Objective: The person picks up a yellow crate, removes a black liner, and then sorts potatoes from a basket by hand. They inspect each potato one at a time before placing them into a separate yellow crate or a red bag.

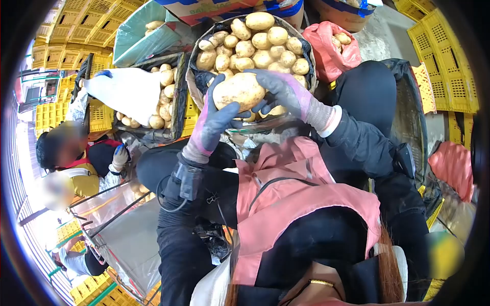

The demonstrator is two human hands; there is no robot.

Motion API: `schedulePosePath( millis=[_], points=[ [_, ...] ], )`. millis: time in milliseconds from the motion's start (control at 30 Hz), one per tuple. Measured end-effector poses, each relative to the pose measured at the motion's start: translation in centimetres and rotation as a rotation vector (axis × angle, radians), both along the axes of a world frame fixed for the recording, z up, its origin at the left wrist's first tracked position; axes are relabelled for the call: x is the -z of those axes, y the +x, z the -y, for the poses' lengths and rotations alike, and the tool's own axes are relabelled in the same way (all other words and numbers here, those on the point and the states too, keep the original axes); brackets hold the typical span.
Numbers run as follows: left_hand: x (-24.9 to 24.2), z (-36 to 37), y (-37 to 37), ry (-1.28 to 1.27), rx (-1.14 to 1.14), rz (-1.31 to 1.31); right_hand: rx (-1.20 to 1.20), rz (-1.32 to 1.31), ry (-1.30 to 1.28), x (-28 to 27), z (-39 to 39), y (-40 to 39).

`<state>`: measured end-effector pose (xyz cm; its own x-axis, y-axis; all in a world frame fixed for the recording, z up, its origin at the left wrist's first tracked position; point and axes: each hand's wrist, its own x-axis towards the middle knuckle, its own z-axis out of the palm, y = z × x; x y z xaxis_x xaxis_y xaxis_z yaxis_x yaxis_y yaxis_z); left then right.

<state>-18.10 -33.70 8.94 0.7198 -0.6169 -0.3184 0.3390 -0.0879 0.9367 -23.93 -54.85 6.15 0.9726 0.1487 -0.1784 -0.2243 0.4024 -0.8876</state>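
Observation:
A large pale potato (239, 92) is held up between my two gloved hands, over the front part of a round, lined container heaped with potatoes (260, 45). My left hand (217, 120), in a grey and pink glove, cups the potato from the left and below. From the right, my right hand (286, 92), gloved alike, has its fingers along the potato's top and right side. Some small brown marks show on the potato's skin. My right fingertips are partly hidden behind it.
Left stands a crate of potatoes (166, 109) partly under a white sheet (127, 94). A red bag (334, 51) with potatoes is at the back right. Yellow crates (444, 61) stand right. A co-worker (97, 158) is at the left, a gloved hand near the crate.

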Motion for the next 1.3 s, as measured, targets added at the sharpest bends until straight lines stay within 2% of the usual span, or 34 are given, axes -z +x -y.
schedulePosePath(
  millis=[33, 100, 133, 167, 233, 300, 333, 367, 400, 467, 500, 533, 600, 633, 700, 767, 800, 833, 900, 933, 967, 1000, 1033, 1100, 1133, 1167, 1233, 1267, 1300],
  points=[
    [0.5, 0.4, -0.3, 0.054, -0.028, 0.193, 0.000, -0.006, -0.007, 0.2, 0.1, -0.1],
    [0.7, 0.2, -0.1, 0.112, -0.084, 0.171, 0.015, 0.035, -0.112, 0.3, -0.1, 0.1],
    [1.9, -0.5, 0.9, -0.053, -0.091, -0.072, 0.048, 0.139, -0.147, 1.1, -0.5, 0.4],
    [2.0, -1.0, 2.3, -0.221, -0.090, -0.302, 0.054, 0.118, -0.185, 1.6, -0.9, 0.7],
    [1.7, -1.5, 6.5, -0.299, -0.327, -0.360, -0.011, 0.015, -0.133, 1.1, -1.3, 0.9],
    [3.8, -4.8, 16.7, -0.403, -0.321, -0.261, -0.017, -0.065, -0.090, 0.8, -1.3, 1.4],
    [0.3, -4.2, 19.4, -0.457, -0.383, -0.218, -0.021, -0.071, -0.121, 1.0, -1.1, 1.6],
    [-0.6, -4.4, 24.0, -0.504, -0.430, -0.170, -0.024, -0.083, -0.153, 1.3, -0.8, 1.6],
    [-0.8, -5.8, 29.4, -0.601, -0.293, 0.048, -0.018, -0.091, -0.154, 1.3, -0.6, 1.7],
    [-3.3, -4.1, 33.1, -0.448, -0.864, -0.028, 0.027, -0.148, -0.096, 1.4, -0.3, 2.1],
    [-3.4, -1.4, 32.7, -0.423, -0.963, -0.042, 0.041, -0.192, -0.087, 1.6, -0.1, 2.6],
    [-0.1, 0.3, 33.2, -0.222, -0.601, 0.328, 0.057, -0.179, -0.083, 1.7, 0.1, 2.7],
    [3.5, 4.9, 29.9, 0.141, -0.060, 0.726, 0.070, -0.194, -0.133, 0.8, 0.3, 2.9],
    [3.4, 9.4, 25.2, 0.298, 0.102, 0.778, 0.068, -0.205, -0.130, 1.1, 0.3, 3.1],
    [7.3, 14.8, 21.9, 0.438, 0.277, 1.395, 0.036, -0.184, -0.135, 2.0, 0.6, 3.5],
    [9.7, 18.4, 20.9, 0.785, 0.278, 1.635, 0.026, -0.109, -0.176, 2.7, 0.7, 3.7],
    [11.2, 19.7, 21.4, 0.933, 0.343, 1.547, 0.085, -0.134, -0.177, 2.5, 0.8, 3.7],
    [12.5, 20.5, 22.0, 0.925, 0.345, 1.547, 0.144, -0.157, -0.175, 2.2, 0.9, 3.6],
    [12.6, 21.9, 22.3, 1.081, 0.344, 1.432, 0.182, -0.140, -0.223, 4.5, 1.7, 4.2],
    [12.1, 21.9, 22.7, 1.035, 0.386, 1.321, 0.255, -0.083, -0.219, 5.2, 2.2, 4.4],
    [11.6, 21.4, 23.0, 0.927, 0.414, 1.244, 0.323, -0.031, -0.207, 5.5, 2.2, 4.3],
    [11.7, 19.9, 23.6, 0.616, 0.436, 1.098, 0.372, -0.186, -0.048, 3.8, 2.8, 4.4],
    [11.9, 18.6, 24.1, 0.315, 0.447, 0.947, 0.373, -0.175, -0.040, 3.6, 3.2, 4.6],
    [7.5, 15.3, 19.7, 0.138, 0.292, 0.493, 0.620, -0.166, 0.066, 3.5, 3.8, 4.6],
    [5.1, 13.2, 17.3, 0.125, 0.267, 0.322, 0.667, -0.149, 0.030, 3.2, 3.9, 4.5],
    [3.0, 11.1, 14.9, 0.110, 0.232, 0.147, 0.661, -0.160, 0.045, 2.8, 3.9, 4.3],
    [0.3, 7.3, 10.5, 0.157, 0.131, 0.039, 0.449, -0.140, 0.209, 1.9, 3.4, 3.9],
    [-0.8, 5.6, 8.4, 0.189, 0.049, -0.065, 0.296, -0.116, 0.150, 0.7, 3.0, 3.1],
    [-1.8, 4.3, 6.7, 0.200, 0.071, -0.026, 0.172, -0.062, 0.117, 0.3, 2.3, 2.7]
  ],
)
